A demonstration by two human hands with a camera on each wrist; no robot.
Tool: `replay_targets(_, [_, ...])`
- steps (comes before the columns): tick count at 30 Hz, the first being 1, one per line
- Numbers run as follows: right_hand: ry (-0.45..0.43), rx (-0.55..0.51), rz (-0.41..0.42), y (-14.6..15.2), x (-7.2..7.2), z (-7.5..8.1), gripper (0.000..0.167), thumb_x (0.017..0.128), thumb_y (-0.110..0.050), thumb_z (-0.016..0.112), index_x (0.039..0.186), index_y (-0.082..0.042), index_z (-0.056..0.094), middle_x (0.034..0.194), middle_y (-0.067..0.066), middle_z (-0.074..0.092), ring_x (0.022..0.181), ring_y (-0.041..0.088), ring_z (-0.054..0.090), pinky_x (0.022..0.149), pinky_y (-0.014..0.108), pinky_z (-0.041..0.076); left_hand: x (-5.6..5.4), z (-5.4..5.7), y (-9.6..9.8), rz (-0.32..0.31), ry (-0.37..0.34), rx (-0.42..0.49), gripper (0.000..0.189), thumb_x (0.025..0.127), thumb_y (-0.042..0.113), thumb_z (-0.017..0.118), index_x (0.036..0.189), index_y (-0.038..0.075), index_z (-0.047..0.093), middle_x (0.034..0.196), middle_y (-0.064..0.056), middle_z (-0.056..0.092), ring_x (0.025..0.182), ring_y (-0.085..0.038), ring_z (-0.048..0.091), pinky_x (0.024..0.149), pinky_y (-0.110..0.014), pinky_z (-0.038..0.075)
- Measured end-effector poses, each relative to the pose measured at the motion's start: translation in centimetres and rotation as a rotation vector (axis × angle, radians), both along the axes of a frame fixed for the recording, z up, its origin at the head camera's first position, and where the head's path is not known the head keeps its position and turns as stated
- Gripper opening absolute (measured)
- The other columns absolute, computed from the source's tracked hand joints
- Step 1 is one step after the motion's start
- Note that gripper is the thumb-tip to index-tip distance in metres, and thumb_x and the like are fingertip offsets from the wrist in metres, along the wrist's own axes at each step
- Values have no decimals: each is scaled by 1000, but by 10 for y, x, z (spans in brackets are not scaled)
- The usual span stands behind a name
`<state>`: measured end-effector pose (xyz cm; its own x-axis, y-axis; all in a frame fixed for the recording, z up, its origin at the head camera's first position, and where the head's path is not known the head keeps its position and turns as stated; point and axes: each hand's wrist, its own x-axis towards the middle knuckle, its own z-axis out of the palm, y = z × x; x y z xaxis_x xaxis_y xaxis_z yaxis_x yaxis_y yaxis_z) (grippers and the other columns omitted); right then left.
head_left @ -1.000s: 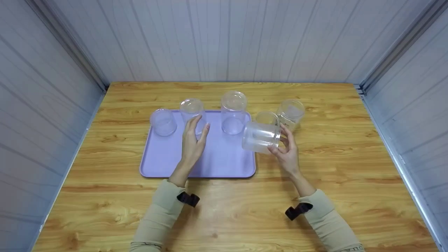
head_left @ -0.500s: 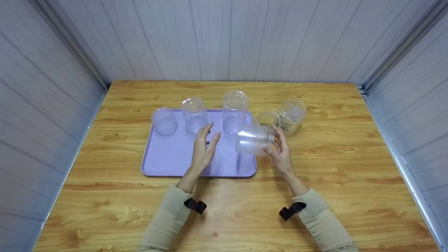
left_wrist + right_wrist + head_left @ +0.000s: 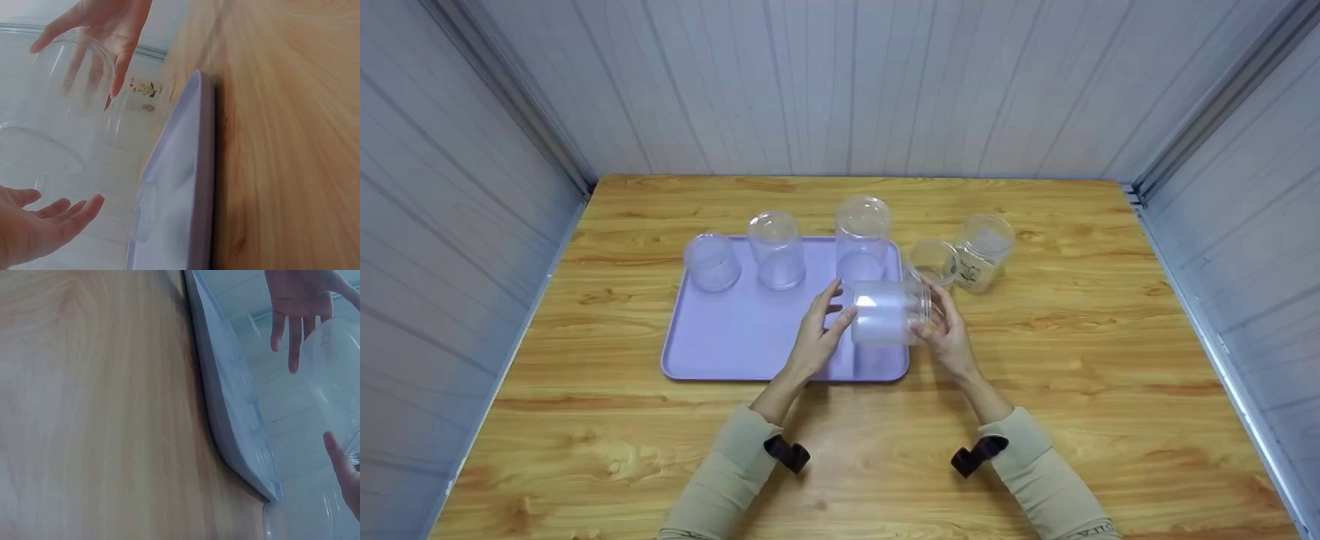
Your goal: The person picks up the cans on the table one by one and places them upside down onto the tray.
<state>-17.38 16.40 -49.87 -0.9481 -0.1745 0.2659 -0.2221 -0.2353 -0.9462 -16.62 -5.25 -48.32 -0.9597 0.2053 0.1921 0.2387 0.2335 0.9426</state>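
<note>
My right hand (image 3: 949,337) grips a clear plastic jar (image 3: 885,313) by its threaded mouth end. The jar lies sideways in the air over the right part of the purple tray (image 3: 735,352), its base toward my left hand (image 3: 815,337). That left hand has its fingers spread right at the jar's base, and in the left wrist view its fingers (image 3: 73,216) are loosely extended beside the jar (image 3: 56,118). On the tray's far side stand a short clear jar (image 3: 712,262), a medium one (image 3: 777,251) and a tall one (image 3: 862,232), partly overlapped by the held jar.
Right of the tray, a short open clear jar (image 3: 934,259) stands on the wooden table (image 3: 1080,337). Beside it is a clear jar with a printed label (image 3: 982,251). Pale panel walls (image 3: 840,90) enclose the table at the back and sides.
My right hand has carried the jar left and toward me, over the tray. My left hand has moved right, away from the medium jar to the held jar's base.
</note>
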Motion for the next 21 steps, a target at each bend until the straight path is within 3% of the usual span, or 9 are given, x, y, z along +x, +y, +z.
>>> replay_targets(5, [-26, 1, 29, -4, 2, 1, 74, 75, -10, 68, 136, -1, 27, 128, 20, 36, 106, 27, 48, 86, 40, 44, 5, 1, 3, -57, -90, 90, 64, 91, 31, 47, 141, 4, 16, 132, -21, 32, 111, -33, 44, 73, -44, 48])
replay_targets(12, [-25, 2, 55, -7, 3, 1, 71, 76, -5, 65, 135, 2, 27, 126, 22, 37, 105, 29, 48, 84, 46, 43, 16, 26, 7, -52, -100, 144, 66, 89, 20, 50, 139, -4, 13, 128, -32, 29, 106, -41, 44, 73, -49, 47])
replay_targets(17, [-33, 6, 73, -7, 3, 0, 74, 75, -12, 69, 136, 0, 27, 126, 20, 38, 105, 31, 48, 85, 55, 38, 18, 27, 9, -38, -106, 159, 65, 88, 20, 50, 138, -4, 16, 125, -31, 32, 102, -40, 47, 75, -47, 46])
replay_targets(21, [-36, 11, 93, -7, 2, 1, 75, 76, -15, 69, 136, -1, 27, 126, 20, 37, 105, 29, 48, 84, 52, 40, 17, 26, 9, -17, -139, 191, 59, 89, 17, 49, 138, 0, 22, 124, -26, 35, 98, -32, 50, 70, -43, 45])
